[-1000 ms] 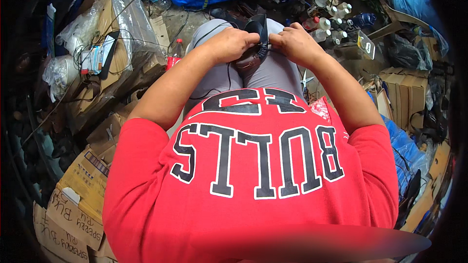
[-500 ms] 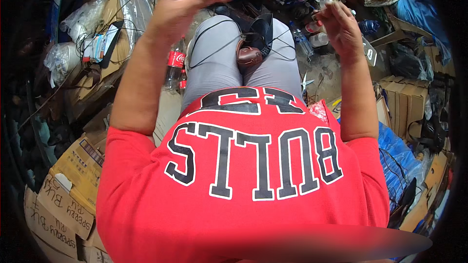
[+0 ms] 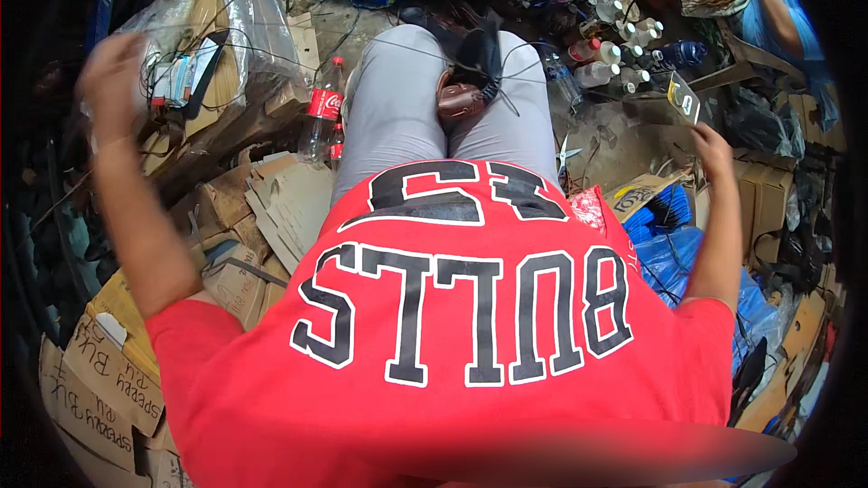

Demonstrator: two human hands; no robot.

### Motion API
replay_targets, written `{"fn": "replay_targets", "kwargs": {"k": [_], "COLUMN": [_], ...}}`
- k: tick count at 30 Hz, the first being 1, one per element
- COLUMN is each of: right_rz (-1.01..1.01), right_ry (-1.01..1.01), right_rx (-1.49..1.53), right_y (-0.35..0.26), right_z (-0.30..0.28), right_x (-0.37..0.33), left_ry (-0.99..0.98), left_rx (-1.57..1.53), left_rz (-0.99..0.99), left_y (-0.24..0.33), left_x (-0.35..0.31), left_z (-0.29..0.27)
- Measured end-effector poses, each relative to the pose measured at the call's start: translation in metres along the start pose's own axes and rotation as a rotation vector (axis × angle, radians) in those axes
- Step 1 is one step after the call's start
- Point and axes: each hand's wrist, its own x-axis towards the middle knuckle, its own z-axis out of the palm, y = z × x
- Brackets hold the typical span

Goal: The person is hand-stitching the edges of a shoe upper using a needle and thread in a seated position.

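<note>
A brown leather shoe (image 3: 463, 101) with a dark upper part is held between my knees. Thin dark thread (image 3: 362, 39) runs from it, stretched out toward both sides. At the far left, my left hand (image 3: 116, 81) is raised and smeared by motion, its fingers closed on the thread. My right hand (image 3: 714, 154) is out to the right, its fingers curled together; the thread leads toward it but is too thin to follow all the way. A flat card-like piece (image 3: 684, 99) shows just beyond my right hand.
Cola bottles (image 3: 324, 104) stand left of my legs; several white-capped bottles (image 3: 599, 72) stand at the far right. Scissors (image 3: 565, 155) lie by my right thigh. Cardboard (image 3: 117, 380) and a blue plastic sheet (image 3: 741, 307) lie around me. Another person's arm (image 3: 773, 4) shows at upper right.
My hands have swung apart, the left far out to the left and the right outward and nearer me. The thread that lay looped over my legs is now drawn out.
</note>
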Motion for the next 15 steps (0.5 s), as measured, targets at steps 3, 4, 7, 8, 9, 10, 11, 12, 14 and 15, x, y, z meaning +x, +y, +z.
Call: {"fn": "replay_targets", "kwargs": {"k": [3,4,7,8,9,10,11,12,14,15], "right_rz": [0.331,0.473,0.330,0.288,-0.038,-0.032,0.051,-0.150,-0.326,-0.414], "right_ry": [0.138,0.097,-0.006,-0.156,-0.061,-0.098,-0.192,-0.120,-0.326,-0.451], "right_rx": [-0.393,-0.497,-0.758,-0.531,-0.383,-0.183,-0.023,0.132,0.371,0.605], "right_y": [0.158,0.199,0.215,0.161,0.075,-0.020,-0.102,-0.112,-0.210,-0.237], "right_z": [-0.049,-0.084,-0.082,-0.035,0.017,0.036,0.041,0.065,0.083,0.093], "right_x": [-0.011,-0.031,-0.045,0.004,0.022,0.014,-0.003,-0.008,-0.032,-0.041], "left_ry": [0.188,0.179,0.095,-0.018,-0.015,-0.198,-0.288,-0.457,-0.633,-0.648], "left_rx": [0.445,0.388,0.733,0.112,0.018,-0.302,-0.198,-0.352,-0.491,-0.504], "left_rz": [-0.370,-0.380,-0.474,-0.530,-0.334,-0.438,-0.035,-0.097,0.171,0.217], "left_y": [-0.137,-0.177,-0.112,-0.081,-0.034,0.024,0.039,0.096,0.140,0.160], "left_x": [0.023,0.020,0.005,-0.002,-0.015,-0.030,-0.044,-0.054,-0.076,-0.085], "left_z": [-0.177,-0.158,-0.055,-0.042,-0.008,0.032,0.087,0.119,0.159,0.169]}}
